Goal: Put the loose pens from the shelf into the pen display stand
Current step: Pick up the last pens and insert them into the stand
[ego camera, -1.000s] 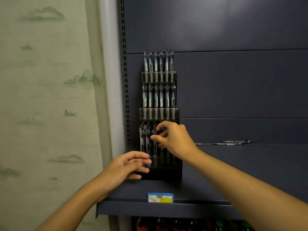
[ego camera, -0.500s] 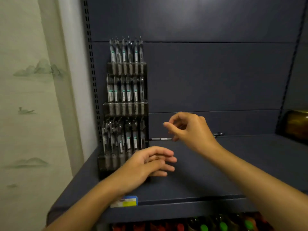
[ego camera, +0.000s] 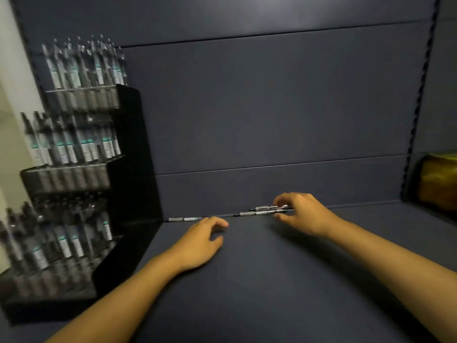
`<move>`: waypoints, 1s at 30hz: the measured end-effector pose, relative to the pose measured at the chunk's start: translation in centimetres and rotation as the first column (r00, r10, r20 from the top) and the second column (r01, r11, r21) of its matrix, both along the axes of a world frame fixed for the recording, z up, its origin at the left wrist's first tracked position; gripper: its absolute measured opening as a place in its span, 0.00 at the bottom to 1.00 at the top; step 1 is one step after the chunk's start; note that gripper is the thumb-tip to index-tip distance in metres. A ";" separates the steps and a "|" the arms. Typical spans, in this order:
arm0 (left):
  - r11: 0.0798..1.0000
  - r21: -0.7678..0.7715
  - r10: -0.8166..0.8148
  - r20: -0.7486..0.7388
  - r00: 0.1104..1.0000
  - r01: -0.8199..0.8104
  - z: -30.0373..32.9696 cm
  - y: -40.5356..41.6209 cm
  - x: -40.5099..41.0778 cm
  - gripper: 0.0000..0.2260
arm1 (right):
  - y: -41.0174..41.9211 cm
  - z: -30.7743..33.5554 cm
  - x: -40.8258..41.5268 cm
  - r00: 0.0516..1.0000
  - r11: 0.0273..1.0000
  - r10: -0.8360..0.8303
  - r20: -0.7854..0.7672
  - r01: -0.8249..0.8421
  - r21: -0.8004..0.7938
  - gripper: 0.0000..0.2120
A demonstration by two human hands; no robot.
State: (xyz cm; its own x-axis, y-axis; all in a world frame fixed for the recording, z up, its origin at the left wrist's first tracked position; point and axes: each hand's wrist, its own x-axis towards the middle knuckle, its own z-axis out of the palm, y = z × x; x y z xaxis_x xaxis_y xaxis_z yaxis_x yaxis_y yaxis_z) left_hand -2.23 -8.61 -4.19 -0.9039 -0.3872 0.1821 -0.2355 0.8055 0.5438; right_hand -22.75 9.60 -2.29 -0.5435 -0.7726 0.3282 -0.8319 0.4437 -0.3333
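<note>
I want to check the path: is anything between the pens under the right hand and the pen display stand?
Only the left hand, resting on the shelf roughly between them. The right hand is already at the two pens; a third pen lies beside the pen display stand.

stand left on shelf | loose pens right, along back wall

back panel: dark blue | far right: blurred yellow-brown object

left hand bare | right hand bare | forearms bare, sleeveless, no jewellery seen
</note>
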 end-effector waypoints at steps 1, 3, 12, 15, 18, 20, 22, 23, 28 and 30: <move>0.998 -0.069 0.017 0.051 0.999 -0.014 -0.1 -0.8 -0.5 0.16 | -0.1 -0.2 -1.4 1.000 1.000 0.008 -0.021 -0.007 0.025 0.15; 0.983 -0.166 0.093 0.075 0.993 -0.079 -0.3 -2.4 -1.5 0.17 | -0.4 -0.5 -3.4 0.999 0.998 0.031 -0.033 -0.029 0.060 0.17; 0.915 -0.219 0.353 0.035 0.935 -0.337 -1.9 -7.1 -3.2 0.18 | -1.9 -3.3 -6.7 0.994 0.998 0.049 -0.100 -0.045 0.040 0.13; 0.894 -0.287 0.362 0.009 0.932 -0.345 -2.2 -7.1 -3.3 0.14 | -2.2 -3.8 -6.6 0.991 0.997 0.072 -0.114 -0.070 0.022 0.14; 0.910 -0.295 0.289 -0.046 0.956 -0.290 -2.1 -7.0 -3.2 0.09 | -2.5 -4.0 -6.3 0.989 0.992 0.127 -0.080 -0.127 -0.005 0.13; 0.943 -0.253 0.206 -0.071 0.976 -0.218 -1.9 -6.7 -3.5 0.08 | -2.7 -4.3 -6.3 0.983 0.986 0.165 -0.075 -0.167 -0.011 0.13; 0.967 -0.231 0.092 -0.084 0.992 -0.109 -1.8 -5.4 -4.3 0.08 | -2.8 -4.3 -6.3 0.978 0.981 0.192 -0.077 -0.193 -0.004 0.13; 0.968 -0.244 0.036 -0.083 0.996 -0.055 -1.8 -4.5 -4.9 0.08 | -2.9 -4.3 -6.4 0.976 0.978 0.207 -0.072 -0.208 -0.001 0.13; 0.889 -0.447 -0.125 -0.031 0.992 0.099 -1.5 -0.4 -8.2 0.10 | -2.7 -4.2 -6.0 0.970 0.971 0.238 -0.049 -0.238 0.009 0.13; 0.907 -0.405 -0.135 -0.028 0.990 0.113 -1.5 0.4 -9.3 0.10 | -2.5 -4.1 -5.8 0.970 0.971 0.239 -0.033 -0.238 0.022 0.13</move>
State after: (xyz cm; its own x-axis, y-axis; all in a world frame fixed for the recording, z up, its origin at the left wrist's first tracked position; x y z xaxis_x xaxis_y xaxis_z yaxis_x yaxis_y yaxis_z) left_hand -11.49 -8.25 -5.66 -0.9243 -0.1564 0.3483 -0.0989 0.9792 0.1774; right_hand -28.60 7.11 -6.35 -0.3310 -0.8843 0.3294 -0.9256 0.2363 -0.2956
